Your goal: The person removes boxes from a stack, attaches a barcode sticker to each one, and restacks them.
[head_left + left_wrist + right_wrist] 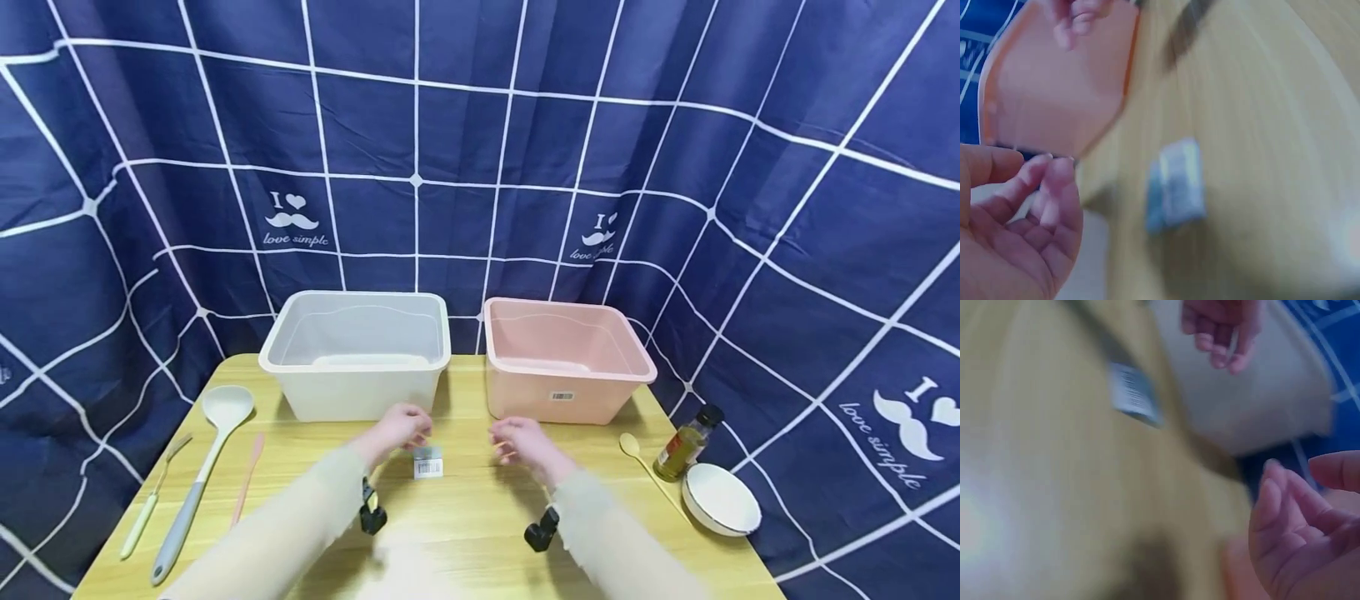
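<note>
My left hand (403,428) hovers over the table in front of the white bin (360,393), its fingers loosely bent around nothing. Just beside it lies a small packet (428,463) with a barcode label and a bluish-green end; the left wrist view shows this packet (1175,184) blurred on the wood. My right hand (525,443), likewise holding nothing with relaxed fingers, is near the front of the pink bin (551,398). Its thumb and fingertips stand apart in the right wrist view, where the packet (1134,394) lies beyond the hand.
On the table's left lie a fork (153,500) with a green handle, a large white ladle (201,475) and a pink stick-like utensil (248,479). At the right are a wooden spoon (651,471), an oil bottle (686,444) and a white bowl (722,498). A blue curtain (465,142) hangs behind.
</note>
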Demonstrator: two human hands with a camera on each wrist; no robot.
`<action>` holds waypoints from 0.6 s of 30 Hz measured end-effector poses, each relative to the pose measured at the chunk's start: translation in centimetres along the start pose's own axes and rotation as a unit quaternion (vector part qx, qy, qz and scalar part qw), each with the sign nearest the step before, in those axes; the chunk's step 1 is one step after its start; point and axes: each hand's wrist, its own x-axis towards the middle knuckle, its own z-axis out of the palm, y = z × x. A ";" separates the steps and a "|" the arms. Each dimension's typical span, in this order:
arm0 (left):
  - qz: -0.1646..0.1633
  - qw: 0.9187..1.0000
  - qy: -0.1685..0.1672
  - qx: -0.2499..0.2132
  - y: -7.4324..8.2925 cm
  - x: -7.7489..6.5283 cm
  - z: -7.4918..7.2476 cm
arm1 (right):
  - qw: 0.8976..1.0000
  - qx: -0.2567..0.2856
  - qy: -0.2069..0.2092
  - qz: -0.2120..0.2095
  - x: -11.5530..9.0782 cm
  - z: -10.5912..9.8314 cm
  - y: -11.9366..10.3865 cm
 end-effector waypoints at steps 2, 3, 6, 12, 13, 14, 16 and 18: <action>-0.021 0.999 0.020 -0.013 -1.4 -0.9 -1.1 | 1.000 0.002 -0.015 0.014 -0.1 1.6 1.1; -0.033 0.999 0.029 -0.022 -2.0 -1.2 -1.6 | 1.000 0.004 -0.019 0.020 -0.1 2.3 1.6; -0.055 0.996 0.046 -0.044 -4.1 -2.0 -1.9 | 0.999 0.026 -0.022 0.032 -0.5 4.1 3.0; -0.061 0.988 0.071 -0.124 -6.5 -2.7 -0.6 | 0.996 0.075 -0.037 0.036 -0.5 6.2 4.1; -0.061 0.987 0.075 -0.131 -6.7 -2.8 -0.3 | 0.995 0.078 -0.040 0.036 -0.5 6.5 4.1; -0.061 0.985 0.078 -0.138 -6.7 -2.9 0.0 | 0.995 0.080 -0.043 0.037 -0.4 6.7 4.1; -0.061 0.984 0.084 -0.146 -6.8 -2.9 0.5 | 0.995 0.083 -0.048 0.039 -0.3 7.1 4.1; -0.060 0.984 0.089 -0.145 -6.8 -3.0 0.8 | 0.994 0.086 -0.052 0.040 -0.3 7.5 4.0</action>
